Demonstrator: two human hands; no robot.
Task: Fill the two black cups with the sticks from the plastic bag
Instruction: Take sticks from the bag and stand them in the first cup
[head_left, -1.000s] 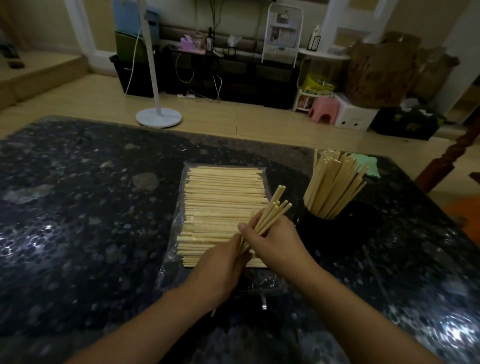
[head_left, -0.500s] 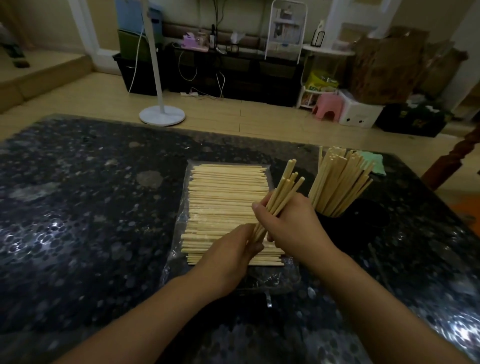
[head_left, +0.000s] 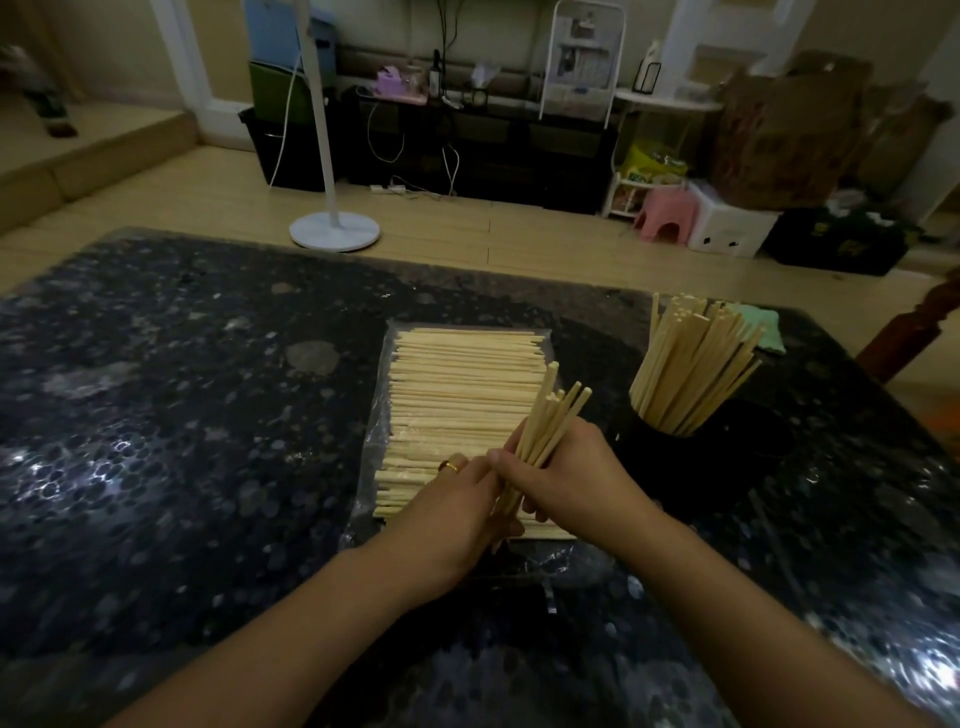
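A: In the head view, what is the person holding?

B: The right hand (head_left: 569, 473) has its fingers curled round a small bundle of sticks (head_left: 549, 422), tips slanting up and away. The left hand (head_left: 457, 506) sits just below that grip and touches the lower ends of the same bundle; its fingers look curled against them, as if squaring them up, though the exact hold is partly hidden behind the right hand.

A: And where do the rest of the sticks lie?

B: Directly beyond and beneath the grip, a broad flat layer of sticks (head_left: 462, 395) lies in the clear plastic bag (head_left: 376, 415) on the dark speckled table (head_left: 182, 441). The near end of that layer is covered by both hands.

A: The cups?

B: To the right of the grip and a little farther off stands one black cup (head_left: 657, 449), already holding a thick fan of sticks (head_left: 693, 371) leaning out to the right. Just right of it there seems to be a second dark rim (head_left: 753, 441), but it blends into the table, so whether it holds anything cannot be told.

A: So how far along is the job?

B: Judging by this, one cup looks close to full, and the bundle in hand is not yet in either cup. The bag remains well stocked, so plenty is left, probably most of the second cup's share.
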